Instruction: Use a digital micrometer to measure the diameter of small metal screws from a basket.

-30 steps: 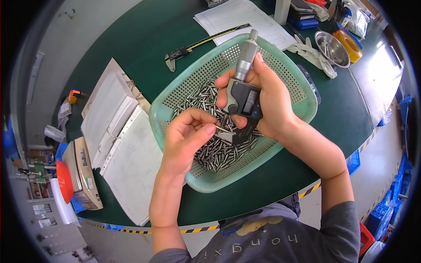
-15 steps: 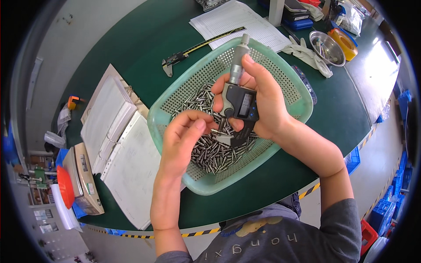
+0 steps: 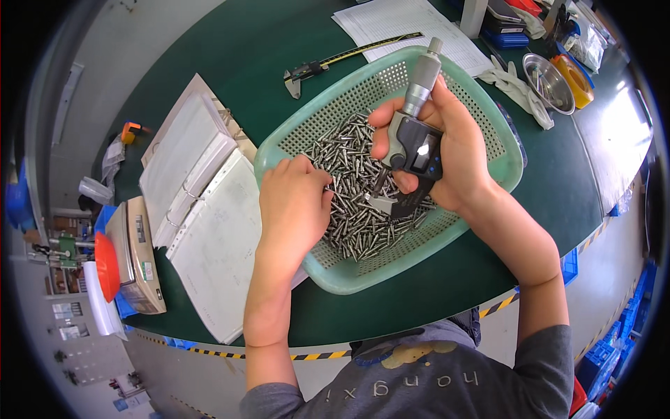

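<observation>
desk (image 3: 230, 42): green, basket (image 3: 488, 119) of pins (image 3: 349, 223) at centre
right hand (image 3: 453, 160): grasping micrometer (image 3: 412, 140)
left hand (image 3: 293, 206): fingers curled into pins at 9 o'clock
step: likely picking a pin; next needs seating it between the micrometer's faces

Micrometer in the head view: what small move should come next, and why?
Probably the left hand lifts one pin from the heap of metal pins and sets it in the micrometer gap. The right hand holds the micrometer over the green basket, while the left hand's fingertips rest on the pins; I cannot tell whether the gap is empty.
</observation>
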The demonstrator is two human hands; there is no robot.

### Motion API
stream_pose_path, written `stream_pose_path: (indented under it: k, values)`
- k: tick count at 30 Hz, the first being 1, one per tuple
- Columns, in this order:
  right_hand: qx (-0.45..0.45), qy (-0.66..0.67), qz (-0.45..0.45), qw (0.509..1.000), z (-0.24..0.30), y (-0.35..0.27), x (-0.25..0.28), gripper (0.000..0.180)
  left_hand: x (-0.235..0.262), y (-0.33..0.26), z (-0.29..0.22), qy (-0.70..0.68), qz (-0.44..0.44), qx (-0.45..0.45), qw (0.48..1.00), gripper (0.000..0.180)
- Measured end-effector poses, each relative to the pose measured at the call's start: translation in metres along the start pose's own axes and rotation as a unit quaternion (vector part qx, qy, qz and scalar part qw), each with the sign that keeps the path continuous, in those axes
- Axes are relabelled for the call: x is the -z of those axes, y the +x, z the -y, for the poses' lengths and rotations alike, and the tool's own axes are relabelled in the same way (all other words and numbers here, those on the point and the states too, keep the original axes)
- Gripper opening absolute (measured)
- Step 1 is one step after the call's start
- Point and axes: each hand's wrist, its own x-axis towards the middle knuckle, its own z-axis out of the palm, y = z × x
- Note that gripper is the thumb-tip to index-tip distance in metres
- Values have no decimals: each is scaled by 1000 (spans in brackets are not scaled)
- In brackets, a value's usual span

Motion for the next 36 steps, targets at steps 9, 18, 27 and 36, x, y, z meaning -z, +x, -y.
stream_pose_path:
  k: [9,18,27,36]
  values:
    - [-22,14,10,1000,-3,1,1,61,19,2,-13,-187,-5,59,981,9]
    - [-1,-19,17,1000,-3,-1,-1,60,29,-1,-21,-413,0,3,911,15]
    - [-14,-1,25,1000,-2,-2,-2,60,29,-2,-21,-420,10,-7,908,15]
    - [-20,-35,15,999,-2,-3,-1,56,26,-1,-21,-435,31,1,900,14]
